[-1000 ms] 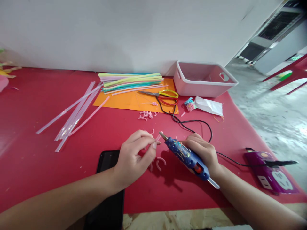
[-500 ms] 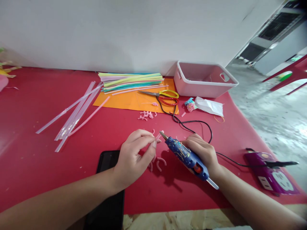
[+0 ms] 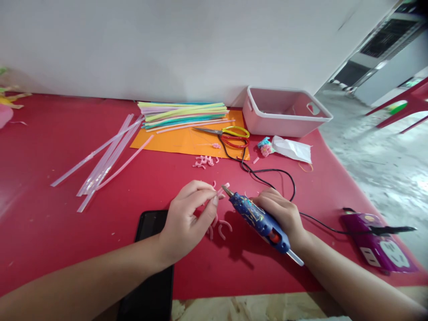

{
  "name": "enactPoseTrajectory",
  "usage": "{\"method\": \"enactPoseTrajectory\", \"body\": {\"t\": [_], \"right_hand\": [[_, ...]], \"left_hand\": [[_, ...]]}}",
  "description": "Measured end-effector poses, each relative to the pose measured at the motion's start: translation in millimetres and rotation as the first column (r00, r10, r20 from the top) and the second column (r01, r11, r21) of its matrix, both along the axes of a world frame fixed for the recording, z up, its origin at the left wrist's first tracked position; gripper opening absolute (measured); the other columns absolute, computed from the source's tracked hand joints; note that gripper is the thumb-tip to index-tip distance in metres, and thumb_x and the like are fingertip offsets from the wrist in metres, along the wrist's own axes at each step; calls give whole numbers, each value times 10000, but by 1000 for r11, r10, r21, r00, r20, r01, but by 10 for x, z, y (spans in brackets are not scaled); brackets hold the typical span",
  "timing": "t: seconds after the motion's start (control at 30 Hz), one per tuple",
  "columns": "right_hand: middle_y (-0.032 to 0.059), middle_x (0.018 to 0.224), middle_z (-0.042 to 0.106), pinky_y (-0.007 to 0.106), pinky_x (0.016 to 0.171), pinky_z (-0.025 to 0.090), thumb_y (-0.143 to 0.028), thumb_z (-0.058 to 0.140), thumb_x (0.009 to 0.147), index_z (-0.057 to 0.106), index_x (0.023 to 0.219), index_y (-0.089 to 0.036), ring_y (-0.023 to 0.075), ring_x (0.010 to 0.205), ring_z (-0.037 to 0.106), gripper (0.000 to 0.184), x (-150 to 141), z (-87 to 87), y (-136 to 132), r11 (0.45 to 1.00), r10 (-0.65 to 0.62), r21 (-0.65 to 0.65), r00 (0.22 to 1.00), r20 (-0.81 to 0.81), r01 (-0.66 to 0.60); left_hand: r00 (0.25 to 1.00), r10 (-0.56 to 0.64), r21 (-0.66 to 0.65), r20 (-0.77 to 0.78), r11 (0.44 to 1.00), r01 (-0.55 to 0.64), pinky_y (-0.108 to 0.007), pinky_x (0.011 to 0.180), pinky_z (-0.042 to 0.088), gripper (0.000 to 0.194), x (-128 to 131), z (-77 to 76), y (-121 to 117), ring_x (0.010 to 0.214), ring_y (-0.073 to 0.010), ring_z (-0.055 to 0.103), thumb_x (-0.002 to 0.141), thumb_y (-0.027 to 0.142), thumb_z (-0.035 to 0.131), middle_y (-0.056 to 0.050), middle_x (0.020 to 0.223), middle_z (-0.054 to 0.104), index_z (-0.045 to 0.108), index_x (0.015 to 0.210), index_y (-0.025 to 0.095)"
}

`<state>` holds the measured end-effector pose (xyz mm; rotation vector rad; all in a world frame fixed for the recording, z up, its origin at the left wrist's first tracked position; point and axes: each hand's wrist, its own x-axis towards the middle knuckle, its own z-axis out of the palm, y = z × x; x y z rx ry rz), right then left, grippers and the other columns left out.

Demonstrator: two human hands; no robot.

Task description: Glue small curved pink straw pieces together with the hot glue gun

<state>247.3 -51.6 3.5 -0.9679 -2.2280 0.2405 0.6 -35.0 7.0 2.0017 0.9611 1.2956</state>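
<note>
Between thumb and fingertips, my left hand (image 3: 190,220) pinches a short pink piece (image 3: 222,190) that looks like cut pipe cleaner. My right hand (image 3: 282,214) is wrapped round a blue glue gun (image 3: 259,220), its metal nozzle at or very near the pink piece; actual contact cannot be made out. A clear glue stick (image 3: 295,257) pokes out of the gun's back end. Curved pink pieces (image 3: 224,230) lie on the red table below my fingers, partly hidden by my left hand. Farther back is a small heap of pink pieces (image 3: 204,161).
Colourful pipe cleaners (image 3: 183,113) and scissors (image 3: 230,133) lie on an orange sheet (image 3: 160,145). Clear glue sticks (image 3: 110,154) are at left, a black phone (image 3: 150,267) under my left forearm. The gun's cord runs near a purple power strip (image 3: 374,245). A pink bin (image 3: 281,122) stands behind.
The nozzle has shifted very slightly down and left along the pink piece. My left hand has barely moved and keeps its pinch.
</note>
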Motion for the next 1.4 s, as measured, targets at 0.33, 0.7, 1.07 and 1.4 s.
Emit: {"method": "enactPoseTrajectory", "body": {"t": [0.33,0.7,1.07,1.4], "right_hand": [[-3,661,589,323,654,439,-269,547,907,592,945,-217,169,597,545,78,-17,1,-11,1000,12,4,1000,-26,-12],[-9,644,571,313,633,425,-327,506,953,604,944,-205,157,574,532,157,-41,12,-7,998,52,-16,998,-34,-53],[7,667,596,331,656,454,-303,500,971,617,970,-199,169,595,549,157,-8,13,-18,999,48,4,997,-68,-48],[-2,660,575,318,659,435,-259,557,899,633,964,-213,164,598,529,111,23,-64,-27,999,-40,-33,997,-65,38]], "left_hand": [[1000,-11,-5,-13,1000,11,-256,762,544,148,-14,25,-14,869,-138,656,976,104,572,-57,958,679,704,974,172],[999,-33,-21,0,999,33,-237,771,529,134,-7,30,-9,841,-126,632,968,90,579,-33,914,644,678,927,172],[999,-45,-133,15,990,46,-207,742,509,166,-2,30,-15,820,-108,650,984,142,567,-32,883,651,716,913,146],[999,-31,-173,37,984,37,-239,684,506,216,-5,38,-13,804,-134,666,997,185,558,-46,854,655,744,896,146]]}}
